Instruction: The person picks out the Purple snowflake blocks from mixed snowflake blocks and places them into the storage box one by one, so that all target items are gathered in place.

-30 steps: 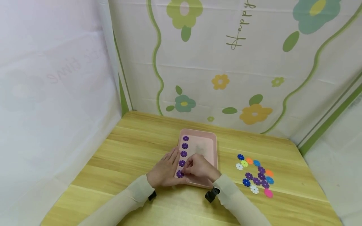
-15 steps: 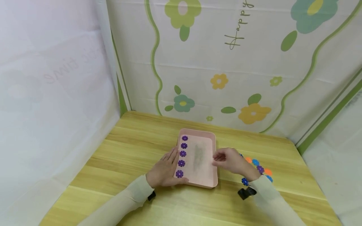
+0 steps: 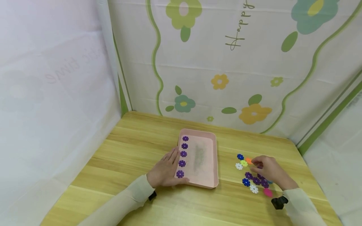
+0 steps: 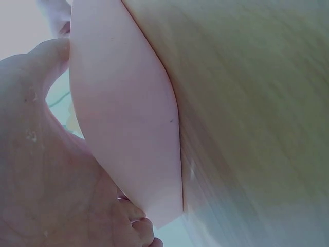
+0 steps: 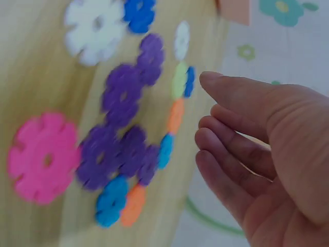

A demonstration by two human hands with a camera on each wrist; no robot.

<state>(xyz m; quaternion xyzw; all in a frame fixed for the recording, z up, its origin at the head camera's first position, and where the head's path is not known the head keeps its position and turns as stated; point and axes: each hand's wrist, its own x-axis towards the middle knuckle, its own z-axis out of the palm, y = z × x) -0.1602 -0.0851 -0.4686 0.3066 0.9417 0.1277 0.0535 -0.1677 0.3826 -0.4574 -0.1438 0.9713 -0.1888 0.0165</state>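
Head view: right hand (image 3: pixel 268 171) gone from the pink tray (image 3: pixel 210 185), now over the loose flower discs (image 3: pixel 255 181) on the counter (image 3: pixel 135 147), fingers relaxed, nothing pinched. Fifth purple disc (image 3: pixel 180 174) left closing the row; probably another pick coming. Left hand (image 3: pixel 167 169) flat against the tray's left edge.

Left wrist: palm (image 4: pixel 36 170) pressing the tray wall (image 4: pixel 123 118).

Right wrist: loosely spread fingers (image 5: pixel 241 128) hovering beside the purple discs (image 5: pixel 121 149), untouched.
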